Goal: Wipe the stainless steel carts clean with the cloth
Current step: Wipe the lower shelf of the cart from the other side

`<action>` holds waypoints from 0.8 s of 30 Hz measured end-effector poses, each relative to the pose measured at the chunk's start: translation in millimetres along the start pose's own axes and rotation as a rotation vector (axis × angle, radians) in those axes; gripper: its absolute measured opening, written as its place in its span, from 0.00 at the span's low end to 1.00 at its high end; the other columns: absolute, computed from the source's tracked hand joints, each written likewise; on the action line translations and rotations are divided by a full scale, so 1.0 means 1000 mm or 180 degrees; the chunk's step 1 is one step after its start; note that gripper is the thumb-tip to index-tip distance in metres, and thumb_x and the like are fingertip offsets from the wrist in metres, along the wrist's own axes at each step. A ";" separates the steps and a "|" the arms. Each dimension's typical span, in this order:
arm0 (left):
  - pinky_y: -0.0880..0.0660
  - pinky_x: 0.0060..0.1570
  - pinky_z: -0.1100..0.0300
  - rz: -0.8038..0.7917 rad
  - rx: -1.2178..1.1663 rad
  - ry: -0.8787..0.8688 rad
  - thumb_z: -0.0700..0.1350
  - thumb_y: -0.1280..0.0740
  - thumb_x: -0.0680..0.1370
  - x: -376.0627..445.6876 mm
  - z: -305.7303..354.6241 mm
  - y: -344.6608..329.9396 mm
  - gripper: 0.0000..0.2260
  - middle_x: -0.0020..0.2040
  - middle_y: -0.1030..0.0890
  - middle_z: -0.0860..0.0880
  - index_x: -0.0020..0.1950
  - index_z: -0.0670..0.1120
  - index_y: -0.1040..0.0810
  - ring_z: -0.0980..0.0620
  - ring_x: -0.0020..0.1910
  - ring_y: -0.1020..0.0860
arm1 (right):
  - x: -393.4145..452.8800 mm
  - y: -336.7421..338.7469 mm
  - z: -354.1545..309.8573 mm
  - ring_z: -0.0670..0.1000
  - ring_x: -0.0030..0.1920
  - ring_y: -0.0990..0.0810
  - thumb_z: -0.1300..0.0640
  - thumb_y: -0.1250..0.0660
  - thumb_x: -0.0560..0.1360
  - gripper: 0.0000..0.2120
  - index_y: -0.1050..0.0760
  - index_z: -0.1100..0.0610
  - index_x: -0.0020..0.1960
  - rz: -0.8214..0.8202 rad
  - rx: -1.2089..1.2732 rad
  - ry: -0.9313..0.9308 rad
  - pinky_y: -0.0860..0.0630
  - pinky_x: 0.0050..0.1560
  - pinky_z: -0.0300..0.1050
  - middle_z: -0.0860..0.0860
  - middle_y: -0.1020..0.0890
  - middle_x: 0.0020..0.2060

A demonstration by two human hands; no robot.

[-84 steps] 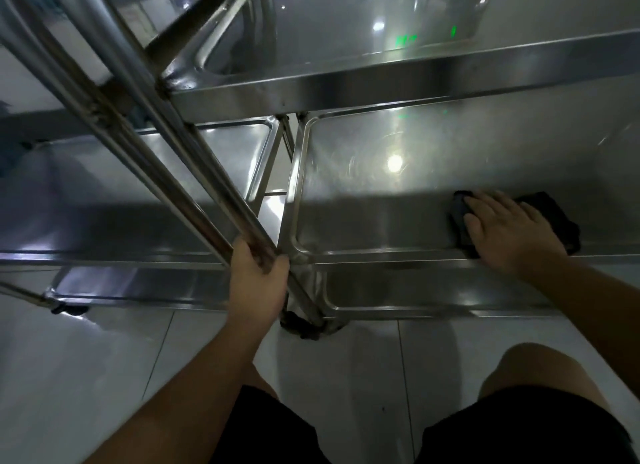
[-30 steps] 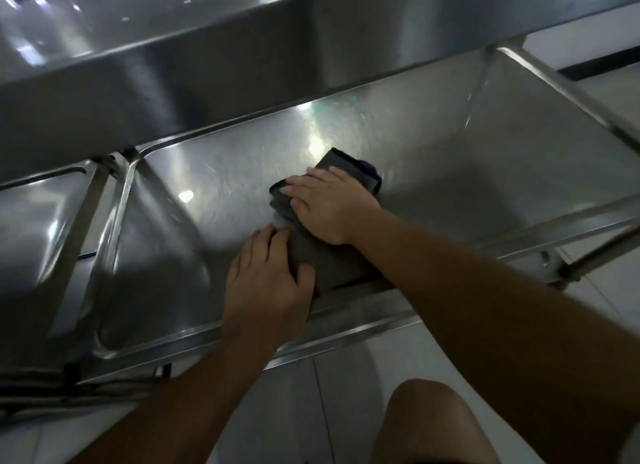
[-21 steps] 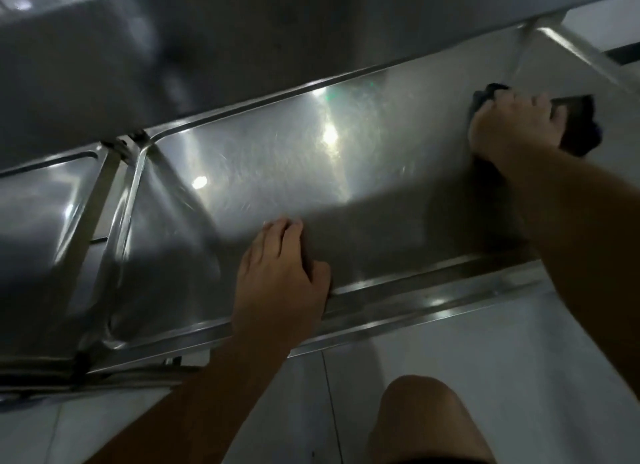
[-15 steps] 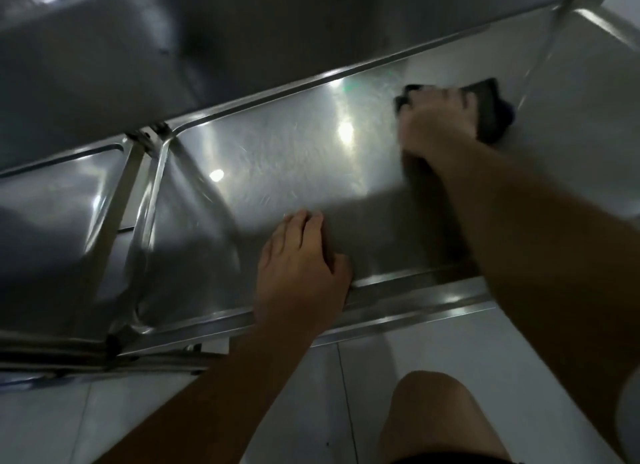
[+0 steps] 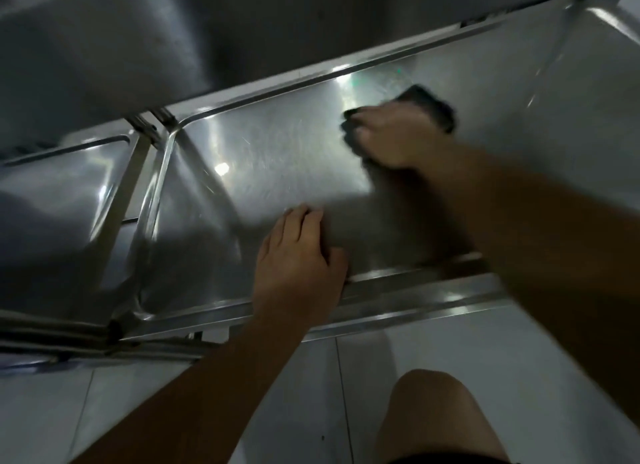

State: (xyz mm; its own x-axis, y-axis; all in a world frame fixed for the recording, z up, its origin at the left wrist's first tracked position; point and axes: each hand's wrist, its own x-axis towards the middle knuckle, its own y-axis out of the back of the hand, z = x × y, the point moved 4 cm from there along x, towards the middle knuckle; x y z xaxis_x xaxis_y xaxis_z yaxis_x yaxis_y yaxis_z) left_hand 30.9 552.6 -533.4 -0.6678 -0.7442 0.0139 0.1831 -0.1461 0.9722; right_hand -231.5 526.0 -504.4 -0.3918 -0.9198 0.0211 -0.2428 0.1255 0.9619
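Right hand pressing dark cloth on cart shelf, unwiped steel leftward; left hand flat, empty, bracing near rim.

The right hand presses a dark cloth onto the cart shelf; the left hand rests flat near its front rim
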 end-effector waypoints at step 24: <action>0.40 0.80 0.43 0.0023 -0.0066 -0.0032 0.57 0.44 0.79 0.001 0.006 0.002 0.32 0.83 0.35 0.45 0.82 0.47 0.33 0.44 0.82 0.39 | -0.093 0.018 0.097 0.55 0.76 0.33 0.41 0.48 0.81 0.26 0.34 0.44 0.78 -0.0186 0.0008 -0.0376 0.44 0.77 0.61 0.49 0.29 0.76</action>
State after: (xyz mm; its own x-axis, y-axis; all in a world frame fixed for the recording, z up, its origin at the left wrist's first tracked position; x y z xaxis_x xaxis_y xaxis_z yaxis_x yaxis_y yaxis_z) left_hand 26.6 555.3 -530.3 -0.6736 -0.7387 0.0234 0.2027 -0.1543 0.9670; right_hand -285.3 649.8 -515.7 -0.4788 -0.8754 -0.0673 -0.2704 0.0741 0.9599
